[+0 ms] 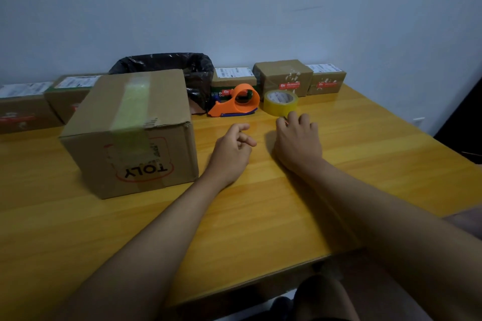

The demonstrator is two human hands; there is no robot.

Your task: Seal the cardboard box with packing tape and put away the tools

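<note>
On a glossy wooden table against a pale wall, the taped box sits left; left hand loosely curled, empty; right hand spread just beside the tape roll.

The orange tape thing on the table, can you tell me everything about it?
The orange tape dispenser looks like shiny plastic: a big round ring, empty with no roll inside, and a pointed nose toward the cardboard box. A blue strip runs along its base. It sits upright on the yellow wooden table, left of the yellow tape roll, in front of a small parcel. Neither hand touches it.
</note>
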